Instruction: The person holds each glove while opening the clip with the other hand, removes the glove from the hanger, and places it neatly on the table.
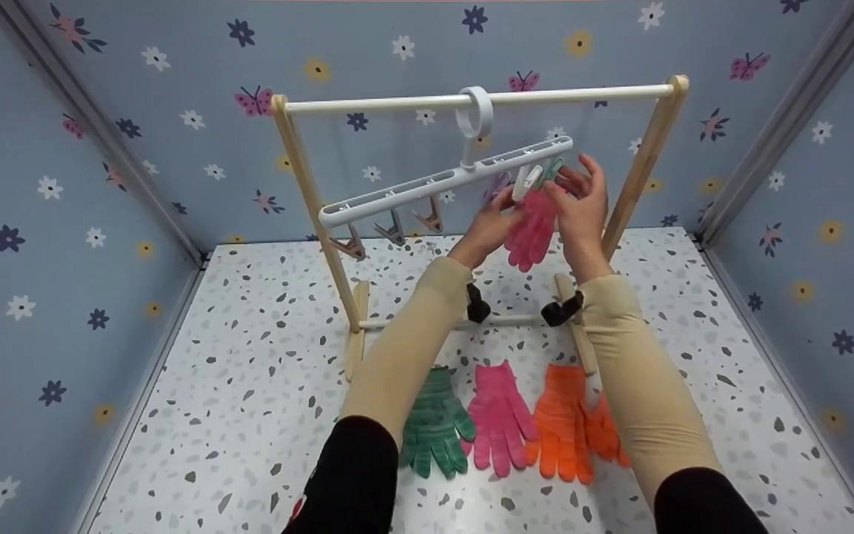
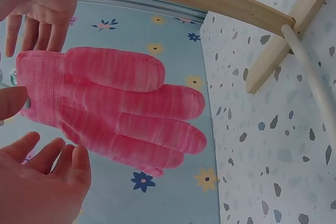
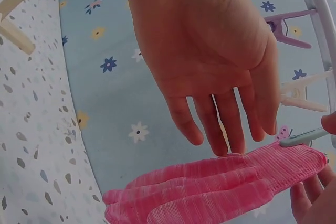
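Observation:
A pink knitted glove (image 1: 531, 228) hangs by its cuff from a pale green clip (image 3: 304, 137) at the right end of a white clip hanger (image 1: 397, 199). To its left is my left hand (image 1: 488, 228), fingers loosely bent beside the glove (image 2: 121, 108) in the left wrist view. My right hand (image 1: 584, 215) is on the other side, its thumb close to the clip and its other fingers spread beside the cuff. In the right wrist view the left hand (image 3: 205, 51) shows its palm, with fingertips near the glove's edge. Neither hand visibly grips anything.
The hanger tilts on a wooden rack's rail (image 1: 583, 94). White (image 1: 526, 182) and purple (image 3: 289, 31) clips sit beside the glove; several others hang at the left end. Green (image 1: 436, 423), pink (image 1: 500, 419) and orange (image 1: 565, 423) gloves lie on the speckled surface. Patterned walls surround it.

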Tool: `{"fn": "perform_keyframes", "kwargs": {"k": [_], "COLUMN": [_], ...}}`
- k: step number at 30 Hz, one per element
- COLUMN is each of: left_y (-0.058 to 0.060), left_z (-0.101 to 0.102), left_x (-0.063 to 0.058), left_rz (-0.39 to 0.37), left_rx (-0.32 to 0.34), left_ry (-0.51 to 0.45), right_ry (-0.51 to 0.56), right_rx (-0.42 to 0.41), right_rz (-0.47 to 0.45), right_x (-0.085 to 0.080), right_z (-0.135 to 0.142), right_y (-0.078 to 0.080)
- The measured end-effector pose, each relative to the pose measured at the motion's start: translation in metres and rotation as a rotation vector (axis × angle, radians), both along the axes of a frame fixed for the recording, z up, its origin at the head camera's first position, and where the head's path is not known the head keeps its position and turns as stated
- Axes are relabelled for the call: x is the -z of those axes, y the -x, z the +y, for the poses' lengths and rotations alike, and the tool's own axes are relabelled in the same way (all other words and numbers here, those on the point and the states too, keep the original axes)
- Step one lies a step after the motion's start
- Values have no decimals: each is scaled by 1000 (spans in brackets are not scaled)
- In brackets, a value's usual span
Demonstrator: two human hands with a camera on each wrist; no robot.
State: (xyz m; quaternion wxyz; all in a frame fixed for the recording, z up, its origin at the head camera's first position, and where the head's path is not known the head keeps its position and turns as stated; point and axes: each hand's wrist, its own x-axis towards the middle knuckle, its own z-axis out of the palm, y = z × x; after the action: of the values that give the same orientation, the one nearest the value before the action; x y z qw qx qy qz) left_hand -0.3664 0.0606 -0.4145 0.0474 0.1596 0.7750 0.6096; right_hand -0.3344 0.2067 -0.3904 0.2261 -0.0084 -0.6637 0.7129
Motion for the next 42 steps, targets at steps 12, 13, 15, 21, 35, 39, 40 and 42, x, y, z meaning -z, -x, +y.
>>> {"fn": "perform_keyframes", "kwargs": {"k": [12,13,15,21,35,39,40,42], "left_y": [-5,-5,-6,-8,-22,-25,-26,-27], "left_z": [7,8,9,13,19,20,20,20], "left_x": [8,9,11,15,19,21,22,22], "left_rz": [-72,-68,-43,34,68,43,38,41], "left_rx": [-16,-28,-39,-33,-20,-24,-23,-20], "left_ry": [-73,-64,-52,-27,-70,-97,-101,-100], "right_ry": [7,7,13,16,19,22,22,28], "right_rx": [34,39,46,86,182,208,221,234], "right_rz": [-29,-25,-21,-14,11,-9,-16,-17], "right_x": [4,5,6,9,8,8,8,8], "right_z": [1,0,0,-2,-6,-7,-7,-7], "right_y": [-11,-11,-12,-18,-31,-36,-38,-39]}}
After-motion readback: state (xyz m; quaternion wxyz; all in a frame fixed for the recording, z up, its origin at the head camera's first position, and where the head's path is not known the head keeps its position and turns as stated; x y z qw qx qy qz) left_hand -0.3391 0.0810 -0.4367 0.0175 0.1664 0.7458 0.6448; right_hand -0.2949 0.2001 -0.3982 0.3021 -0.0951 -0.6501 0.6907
